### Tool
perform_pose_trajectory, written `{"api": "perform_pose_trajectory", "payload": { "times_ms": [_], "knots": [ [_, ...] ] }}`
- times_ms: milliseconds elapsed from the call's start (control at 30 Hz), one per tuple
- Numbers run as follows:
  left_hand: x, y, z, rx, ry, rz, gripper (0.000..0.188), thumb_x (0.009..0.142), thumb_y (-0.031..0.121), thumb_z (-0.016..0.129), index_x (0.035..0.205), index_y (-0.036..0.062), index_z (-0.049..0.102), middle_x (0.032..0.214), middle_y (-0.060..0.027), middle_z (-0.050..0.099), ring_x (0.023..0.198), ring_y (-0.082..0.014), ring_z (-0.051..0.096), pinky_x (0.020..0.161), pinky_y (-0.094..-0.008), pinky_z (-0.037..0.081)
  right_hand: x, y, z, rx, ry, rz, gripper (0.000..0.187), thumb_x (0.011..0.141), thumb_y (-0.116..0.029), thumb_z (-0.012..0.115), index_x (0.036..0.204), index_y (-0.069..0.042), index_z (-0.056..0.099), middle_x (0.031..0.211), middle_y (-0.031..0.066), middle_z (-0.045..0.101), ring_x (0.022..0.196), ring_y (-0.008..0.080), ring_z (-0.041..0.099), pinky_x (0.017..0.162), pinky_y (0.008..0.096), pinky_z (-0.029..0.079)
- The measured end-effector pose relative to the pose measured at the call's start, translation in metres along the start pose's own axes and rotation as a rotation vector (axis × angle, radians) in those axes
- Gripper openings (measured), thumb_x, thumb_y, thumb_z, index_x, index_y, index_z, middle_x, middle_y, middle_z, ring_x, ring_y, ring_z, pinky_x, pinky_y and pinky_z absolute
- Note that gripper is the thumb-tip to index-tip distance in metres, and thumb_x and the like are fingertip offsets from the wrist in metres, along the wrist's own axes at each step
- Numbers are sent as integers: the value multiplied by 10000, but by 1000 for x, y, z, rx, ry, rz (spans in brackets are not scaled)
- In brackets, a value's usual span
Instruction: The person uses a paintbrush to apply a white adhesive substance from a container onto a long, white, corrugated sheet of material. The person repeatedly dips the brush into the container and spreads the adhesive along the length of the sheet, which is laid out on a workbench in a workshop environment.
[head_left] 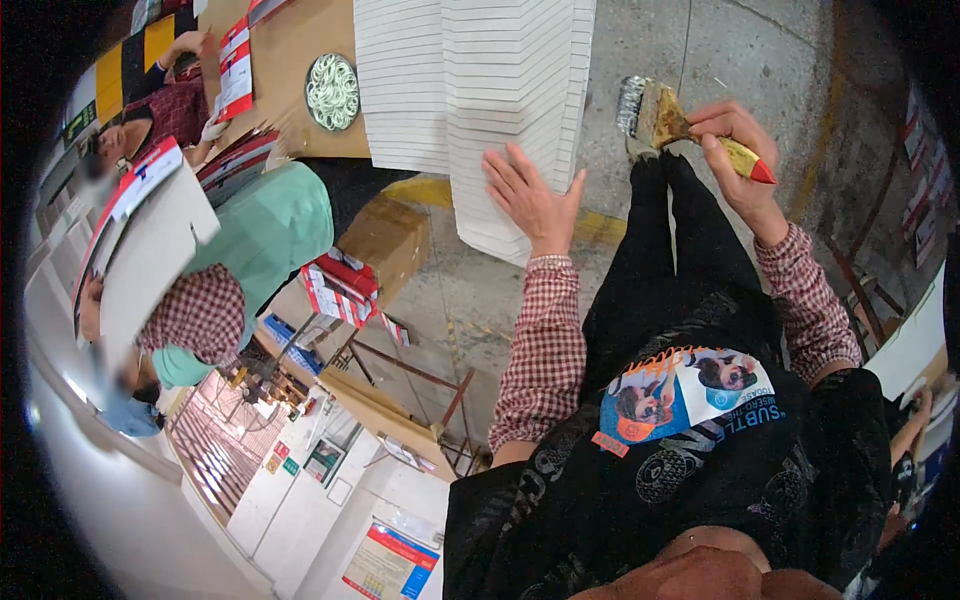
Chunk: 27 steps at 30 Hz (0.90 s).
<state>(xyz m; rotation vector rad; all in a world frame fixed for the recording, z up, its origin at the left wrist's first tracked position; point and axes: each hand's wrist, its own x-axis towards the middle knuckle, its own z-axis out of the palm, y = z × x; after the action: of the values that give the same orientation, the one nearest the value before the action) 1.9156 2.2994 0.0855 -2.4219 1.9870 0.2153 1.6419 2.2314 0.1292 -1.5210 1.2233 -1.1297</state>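
Note:
My left hand (535,200) is open, fingers spread and thumb out, over the near right part of a fanned stack of white card sheets (475,100). The sheets overlap so that only narrow edges show in rows. Whether the palm presses on them, I cannot tell. My right hand (738,155) is closed round the handle of a flat paintbrush (668,116), to the right of the stack. Its handle is yellow with a red tip, and the bristles point left, coated in something white. The brush is held above the concrete floor, apart from the sheets.
A bowl (331,129) of pale green rings stands on the brown table (280,60) left of the stack. A person in a green apron (285,215) holds a large board (165,245); another person (165,120) sits beyond. A cardboard box (385,240) and metal frame (460,400) stand nearby.

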Motion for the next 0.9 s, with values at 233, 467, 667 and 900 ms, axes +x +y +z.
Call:
{"api": "perform_pose_trajectory", "payload": {
  "times_ms": [233,467,667,900],
  "knots": [
    [14,-28,-20,-114,-61,131,894,759,447,736,1424,-25,369,1427,-355,352,1344,-482,343,1065,-475,364,11,18,20,18,1,-68,73,854,-55,607,864,9,642,940,118,662,862,200,633,775,301,493],
    [26,-36,-39,-279,-144,158,758,763,399,711,1353,-16,478,1320,-386,460,1254,-496,460,993,-469,439,54,38,17,-34,69,-326,125,925,-71,563,942,18,649,997,108,662,901,171,626,777,284,488],
    [27,-28,-41,-315,-140,195,719,766,397,705,1313,-25,510,1275,-394,492,1208,-496,500,960,-474,457,28,34,23,-100,11,-234,105,908,-49,565,910,20,643,975,116,665,912,190,635,795,284,492],
    [28,-22,-38,-284,-115,184,707,788,441,683,1308,-16,538,1290,-387,487,1224,-447,514,992,-434,435,13,16,35,-136,46,-271,108,897,-53,564,895,21,643,986,125,665,883,192,639,775,294,501]
  ]
}}
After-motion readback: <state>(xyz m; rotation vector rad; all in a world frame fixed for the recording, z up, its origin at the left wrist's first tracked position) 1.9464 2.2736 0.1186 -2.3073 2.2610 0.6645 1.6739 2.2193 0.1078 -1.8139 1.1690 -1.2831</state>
